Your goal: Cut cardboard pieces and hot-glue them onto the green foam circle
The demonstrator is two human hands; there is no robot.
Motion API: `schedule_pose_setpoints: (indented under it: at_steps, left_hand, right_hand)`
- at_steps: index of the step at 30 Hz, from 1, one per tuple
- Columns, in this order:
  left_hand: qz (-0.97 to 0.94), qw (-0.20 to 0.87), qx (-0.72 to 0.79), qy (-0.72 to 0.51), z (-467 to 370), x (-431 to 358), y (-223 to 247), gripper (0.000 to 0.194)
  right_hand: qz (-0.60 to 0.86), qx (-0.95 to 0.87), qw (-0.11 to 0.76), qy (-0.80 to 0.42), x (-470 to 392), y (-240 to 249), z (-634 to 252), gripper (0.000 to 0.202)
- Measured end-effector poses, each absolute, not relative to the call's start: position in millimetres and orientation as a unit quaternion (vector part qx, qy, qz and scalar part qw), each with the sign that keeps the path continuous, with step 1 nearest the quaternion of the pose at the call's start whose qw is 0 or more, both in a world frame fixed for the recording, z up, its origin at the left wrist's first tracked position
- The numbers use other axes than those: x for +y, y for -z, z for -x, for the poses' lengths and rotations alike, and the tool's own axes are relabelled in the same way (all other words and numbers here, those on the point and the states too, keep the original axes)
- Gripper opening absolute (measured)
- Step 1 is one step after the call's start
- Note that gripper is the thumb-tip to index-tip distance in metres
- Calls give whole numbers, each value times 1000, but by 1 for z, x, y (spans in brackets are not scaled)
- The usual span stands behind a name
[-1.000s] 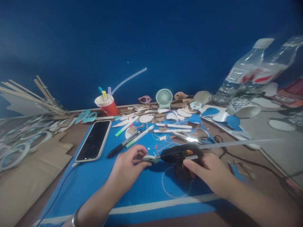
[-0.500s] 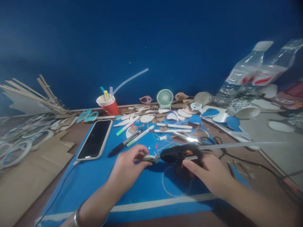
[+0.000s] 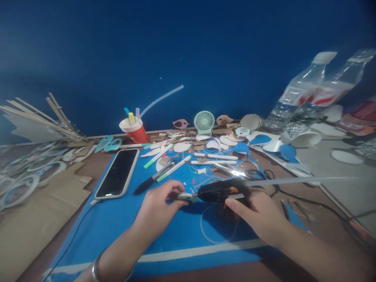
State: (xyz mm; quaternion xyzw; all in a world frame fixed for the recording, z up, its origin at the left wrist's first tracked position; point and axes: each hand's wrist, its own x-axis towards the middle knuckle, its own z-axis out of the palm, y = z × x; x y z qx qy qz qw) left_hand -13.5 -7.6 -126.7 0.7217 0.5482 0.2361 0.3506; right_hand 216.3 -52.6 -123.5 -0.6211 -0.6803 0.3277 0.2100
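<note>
Black glue gun (image 3: 214, 190) at the edge of a small pale piece (image 3: 188, 197)

The step in hand looks like placing hot glue on the pale piece, which sits above the blue sheet (image 3: 164, 235) on the brown desk (image 3: 96, 164). The left hand (image 3: 157, 207) has a narrow grip, thumb and fingertips pinching the piece by its near-left side. The right hand (image 3: 261, 215) holds the glue gun in a closed grip, its nozzle (image 3: 195, 194) pointed left at the piece. Whether they actually touch, or whether the trigger is squeezed, I cannot tell (no bead of glue shows, either).

My judgement is that the next move calls for a steady pinch, the nozzle kept close to the spot being glued, and fingertips well out of the glue's way. Once enough is on, the nozzle would need drawing back cleanly so that no thread trails over the piece. The long clear glue stick (image 3: 293, 180) juts from the gun's rear, and the dark cord (image 3: 314, 202) runs across the desk to the right, so a wide swing that way could snag or knock something.
</note>
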Motion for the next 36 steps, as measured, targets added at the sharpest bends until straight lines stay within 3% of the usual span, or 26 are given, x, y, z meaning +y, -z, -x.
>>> schedule_pose_setpoints:
  at_steps: [17, 36]
  left_hand:
    - [-739, 322, 543, -233, 13, -8, 127, 14]
    - [-711, 380, 540, -242, 11, -7, 125, 15]
  right_hand:
    - [615, -677, 218, -340, -52, 125, -216, 42]
    - [624, -686, 195, -318, -52, 116, -219, 42]
